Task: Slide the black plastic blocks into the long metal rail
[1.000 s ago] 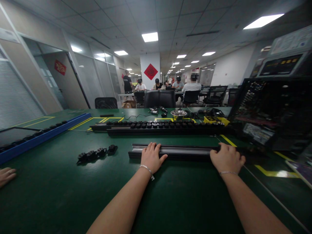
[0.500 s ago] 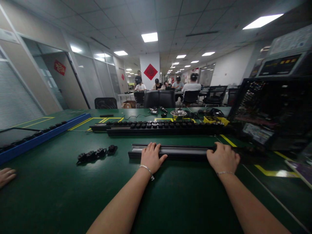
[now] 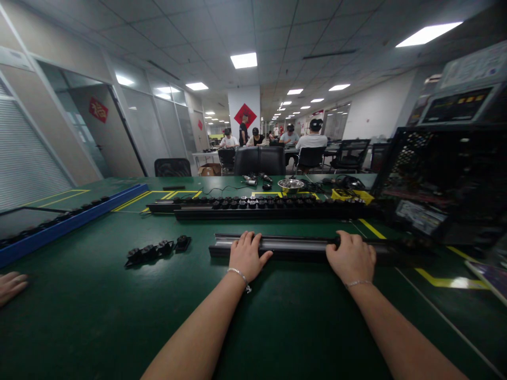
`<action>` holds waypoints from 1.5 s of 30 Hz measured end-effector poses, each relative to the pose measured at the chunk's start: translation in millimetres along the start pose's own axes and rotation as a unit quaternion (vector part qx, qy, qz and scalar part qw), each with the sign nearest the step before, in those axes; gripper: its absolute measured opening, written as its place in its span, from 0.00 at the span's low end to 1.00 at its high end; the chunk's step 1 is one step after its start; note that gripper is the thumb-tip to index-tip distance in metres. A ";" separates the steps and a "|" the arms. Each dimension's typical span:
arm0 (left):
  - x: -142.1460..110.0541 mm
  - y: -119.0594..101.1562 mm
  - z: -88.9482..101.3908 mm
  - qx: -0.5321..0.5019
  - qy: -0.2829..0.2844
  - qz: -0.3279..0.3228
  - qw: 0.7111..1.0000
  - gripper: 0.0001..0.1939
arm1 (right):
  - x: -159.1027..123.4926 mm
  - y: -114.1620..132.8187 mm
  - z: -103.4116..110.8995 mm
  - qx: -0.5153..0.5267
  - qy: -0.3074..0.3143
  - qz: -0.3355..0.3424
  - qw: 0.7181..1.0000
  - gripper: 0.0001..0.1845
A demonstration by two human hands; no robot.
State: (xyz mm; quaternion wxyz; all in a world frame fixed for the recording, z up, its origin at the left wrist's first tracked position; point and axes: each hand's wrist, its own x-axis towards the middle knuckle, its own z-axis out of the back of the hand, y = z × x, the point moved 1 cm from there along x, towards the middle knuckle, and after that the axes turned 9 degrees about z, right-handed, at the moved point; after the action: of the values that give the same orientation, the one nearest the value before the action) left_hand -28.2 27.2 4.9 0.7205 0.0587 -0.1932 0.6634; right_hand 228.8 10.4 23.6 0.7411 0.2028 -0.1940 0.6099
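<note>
A long black rail [image 3: 295, 247] with a smooth grey channel lies crosswise on the green table [image 3: 293, 316]. My left hand [image 3: 247, 257] grips it near its left end, fingers over the far wall and thumb along the near one. Further right, my right hand [image 3: 351, 257] is closed at the channel around a small black part [image 3: 338, 241], which is mostly hidden by the fingers. Left of the rail lie a row of small black knobbed parts [image 3: 148, 252] and a single similar part [image 3: 182, 243].
Behind the rail stand longer black rails [image 3: 269, 212] filled with black parts. A blue rail [image 3: 75, 224] runs along the left. A metal bowl [image 3: 290, 184], a yellow tray [image 3: 350, 196] and cables are further back. An open computer case [image 3: 443, 174] stands right. Another person's hand [image 3: 12, 287] rests at left.
My right hand has slid left along the rail, closer to my left hand. My left hand and the rail have stayed in place.
</note>
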 end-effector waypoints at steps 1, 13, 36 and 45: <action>0.0 0.0 0.2 0.001 0.000 0.000 1.000 0.32 | -0.6 2.3 0.2 0.001 -0.002 0.008 1.000 0.22; -0.1 0.0 -0.4 0.007 -0.003 -0.002 1.000 0.31 | -3.1 7.8 1.4 -0.004 -0.023 0.033 0.999 0.21; -0.4 1.9 -0.9 -0.007 0.005 -0.007 1.000 0.33 | -6.9 35.7 4.0 0.099 0.003 0.094 0.991 0.20; -3.5 -0.6 -2.7 0.010 -0.004 0.003 1.000 0.33 | -7.9 38.5 1.8 0.137 0.009 0.086 0.987 0.20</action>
State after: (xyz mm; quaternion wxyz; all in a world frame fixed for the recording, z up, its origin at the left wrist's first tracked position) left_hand -27.3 24.8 1.4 0.7170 0.0677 -0.1894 0.6674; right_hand 189.5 9.6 23.3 0.6529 0.2801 -0.1185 0.6937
